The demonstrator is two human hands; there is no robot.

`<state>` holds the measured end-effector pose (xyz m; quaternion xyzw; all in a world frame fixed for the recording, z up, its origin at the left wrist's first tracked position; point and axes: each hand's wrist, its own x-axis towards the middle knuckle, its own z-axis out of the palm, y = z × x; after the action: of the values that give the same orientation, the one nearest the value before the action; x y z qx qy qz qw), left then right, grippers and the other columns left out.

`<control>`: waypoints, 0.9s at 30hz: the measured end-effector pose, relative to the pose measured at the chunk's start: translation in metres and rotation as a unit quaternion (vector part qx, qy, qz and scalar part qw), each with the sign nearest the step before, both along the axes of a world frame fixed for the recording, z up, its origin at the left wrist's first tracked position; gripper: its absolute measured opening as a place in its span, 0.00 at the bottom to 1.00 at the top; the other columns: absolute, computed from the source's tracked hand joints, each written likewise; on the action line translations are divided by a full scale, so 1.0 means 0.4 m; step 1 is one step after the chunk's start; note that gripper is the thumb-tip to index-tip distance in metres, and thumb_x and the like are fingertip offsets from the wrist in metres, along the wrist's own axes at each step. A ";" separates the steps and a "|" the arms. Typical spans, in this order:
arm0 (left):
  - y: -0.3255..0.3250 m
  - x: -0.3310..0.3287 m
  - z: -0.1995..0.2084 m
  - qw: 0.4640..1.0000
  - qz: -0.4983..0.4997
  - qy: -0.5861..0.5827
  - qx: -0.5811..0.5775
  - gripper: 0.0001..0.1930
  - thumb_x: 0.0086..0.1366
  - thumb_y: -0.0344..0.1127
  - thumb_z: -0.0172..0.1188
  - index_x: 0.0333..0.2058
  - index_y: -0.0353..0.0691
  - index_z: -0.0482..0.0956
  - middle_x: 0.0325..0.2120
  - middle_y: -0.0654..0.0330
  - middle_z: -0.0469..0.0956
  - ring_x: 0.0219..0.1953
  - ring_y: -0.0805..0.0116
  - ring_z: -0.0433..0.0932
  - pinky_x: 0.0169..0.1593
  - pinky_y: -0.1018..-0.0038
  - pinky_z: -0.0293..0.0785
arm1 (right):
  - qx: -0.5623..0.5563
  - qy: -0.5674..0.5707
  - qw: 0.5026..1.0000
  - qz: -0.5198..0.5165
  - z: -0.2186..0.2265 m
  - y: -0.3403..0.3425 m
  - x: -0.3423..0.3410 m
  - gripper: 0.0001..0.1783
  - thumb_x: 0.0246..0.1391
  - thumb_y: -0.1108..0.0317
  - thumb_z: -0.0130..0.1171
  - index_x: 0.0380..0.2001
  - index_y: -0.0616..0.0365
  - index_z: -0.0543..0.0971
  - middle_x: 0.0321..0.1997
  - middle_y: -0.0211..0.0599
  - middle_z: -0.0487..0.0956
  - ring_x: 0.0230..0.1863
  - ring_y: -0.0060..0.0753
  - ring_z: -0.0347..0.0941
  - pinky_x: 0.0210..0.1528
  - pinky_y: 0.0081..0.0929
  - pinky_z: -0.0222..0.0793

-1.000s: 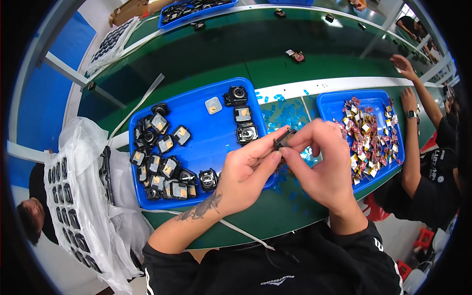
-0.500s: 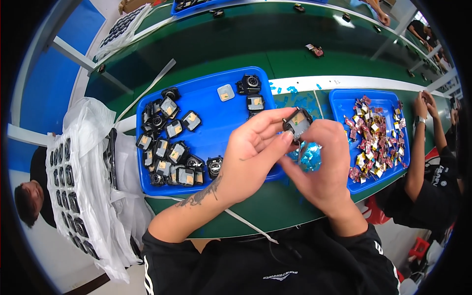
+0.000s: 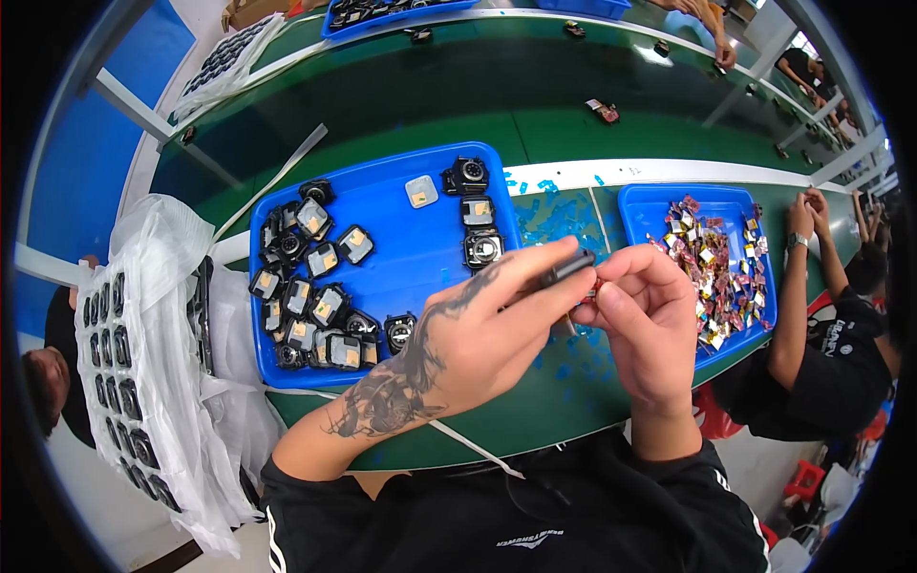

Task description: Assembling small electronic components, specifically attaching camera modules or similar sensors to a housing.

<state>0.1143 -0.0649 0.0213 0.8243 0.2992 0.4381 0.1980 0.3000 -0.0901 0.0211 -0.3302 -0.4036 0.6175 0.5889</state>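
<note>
My left hand (image 3: 487, 334) is turned with its back up, its fingers closed on a black watch case (image 3: 565, 270) that shows edge-on. Close against the case, my right hand (image 3: 645, 320) pinches a small reddish part (image 3: 592, 289), mostly hidden by the fingertips. A thin metallic end sticks out below the fingers; what it belongs to is unclear. To the left, a blue tray (image 3: 401, 258) holds several black watch cases (image 3: 330, 306), some with pale inner plates showing. One loose pale square plate (image 3: 420, 192) lies in it. Blue film scraps (image 3: 559, 220) are scattered beyond my hands.
A second blue tray (image 3: 638, 215) at right holds a heap of small red, gold and white electronic parts (image 3: 712, 263). White wrapped stacks of watch cases (image 3: 143, 382) stand at far left. Beyond runs a green conveyor (image 3: 411, 105) with scattered parts. A co-worker's arms (image 3: 793, 277) are at right.
My left hand has rolled over, turning the watch case from its open face to edge-on. My right fingers now pinch a reddish part beside it. The view has shifted slightly.
</note>
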 end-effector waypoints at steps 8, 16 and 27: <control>0.007 -0.002 -0.032 0.996 0.025 0.027 0.077 0.17 0.51 0.21 0.67 0.42 0.36 0.83 0.44 0.51 0.80 0.38 0.62 0.83 0.39 0.75 0.81 | 0.044 -0.135 0.990 0.013 -0.001 0.006 0.024 0.09 0.55 0.83 0.57 0.40 0.68 0.75 0.39 0.37 0.79 0.39 0.21 0.78 0.43 0.17 0.74; -0.001 0.003 -0.008 1.000 0.022 0.010 0.016 0.13 0.50 0.25 0.70 0.37 0.37 0.84 0.41 0.54 0.81 0.36 0.64 0.83 0.37 0.76 0.79 | -0.004 -0.143 0.988 0.058 0.022 0.018 0.048 0.06 0.53 0.81 0.61 0.35 0.66 0.76 0.34 0.32 0.79 0.37 0.17 0.75 0.40 0.15 0.71; -0.006 -0.005 0.007 0.944 -0.051 -0.073 -0.318 0.10 0.54 0.19 0.65 0.37 0.31 0.83 0.31 0.57 0.80 0.32 0.74 0.80 0.33 0.81 0.75 | -0.016 -0.127 0.983 0.132 0.020 0.030 0.067 0.04 0.54 0.77 0.61 0.31 0.63 0.75 0.34 0.30 0.76 0.36 0.17 0.72 0.37 0.16 0.69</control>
<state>0.1124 -0.0674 0.0241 0.6982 0.3655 0.3686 0.4930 0.3266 -0.0781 0.0290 -0.3594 -0.5051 0.6494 0.4403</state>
